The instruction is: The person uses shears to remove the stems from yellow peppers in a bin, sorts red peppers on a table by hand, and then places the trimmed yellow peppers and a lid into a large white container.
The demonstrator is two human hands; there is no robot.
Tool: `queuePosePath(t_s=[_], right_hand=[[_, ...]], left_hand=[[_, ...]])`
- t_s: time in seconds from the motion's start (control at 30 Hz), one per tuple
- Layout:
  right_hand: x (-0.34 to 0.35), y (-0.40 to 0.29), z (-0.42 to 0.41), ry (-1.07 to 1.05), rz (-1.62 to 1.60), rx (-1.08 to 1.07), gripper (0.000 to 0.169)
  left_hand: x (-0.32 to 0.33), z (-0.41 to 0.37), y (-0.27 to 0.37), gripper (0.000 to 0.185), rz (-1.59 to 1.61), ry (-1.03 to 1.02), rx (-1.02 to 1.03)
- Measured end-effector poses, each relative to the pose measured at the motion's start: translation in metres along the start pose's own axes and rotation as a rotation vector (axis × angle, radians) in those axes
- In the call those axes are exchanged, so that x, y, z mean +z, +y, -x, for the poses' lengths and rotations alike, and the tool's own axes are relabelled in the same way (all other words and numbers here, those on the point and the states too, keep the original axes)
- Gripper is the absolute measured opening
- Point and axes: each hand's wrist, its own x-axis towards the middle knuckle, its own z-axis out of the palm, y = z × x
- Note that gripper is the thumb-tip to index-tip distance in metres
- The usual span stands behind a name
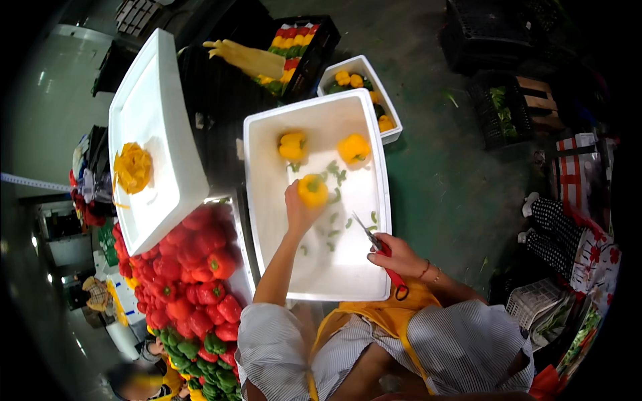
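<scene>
My left hand (pixel 297 208) grips a yellow bell pepper (pixel 313 191), its stem end facing up, over a white foam box (pixel 254 200). In my right hand (pixel 398 256) are red-handled snips (pixel 372 239), their thin blades pointing up and left above the box's right side. Whether the blades are apart is hard to tell. Two more yellow bell peppers, one at the left (pixel 293 146) and one at the right (pixel 354 149), lie in the far half of the box. Cut green stem pieces (pixel 337 195) are scattered over its floor.
At the left, a tilted foam lid (pixel 150 150) holds crumpled yellow tape (pixel 133 168) beside piled red peppers (pixel 200 301) and green peppers (pixel 215 371). Beyond stand a black crate (pixel 328 37) with mixed peppers and a yellow glove (pixel 251 57), and another foam box (pixel 396 131). People stand on both sides.
</scene>
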Motion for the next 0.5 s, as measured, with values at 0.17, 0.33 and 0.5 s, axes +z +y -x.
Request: queuePosePath(t_s=[0.17, 0.33, 0.5], right_hand=[[0.016, -0.017, -0.018, 0.062, 0.427, -0.155, 0.038], [0.031, -0.033, -0.029, -0.166, 0.419, -0.012, 0.041], [0.045, -0.023, -0.035, -0.175, 0.305, 0.001, 0.040]], left_hand=[[-0.066, 0.057, 0.039, 0.084, -0.065, 0.102, 0.180], [-0.086, 0.084, 0.067, 0.094, -0.174, 0.166, 0.183], [-0.084, 0.099, 0.080, 0.086, -0.305, 0.253, 0.228]])
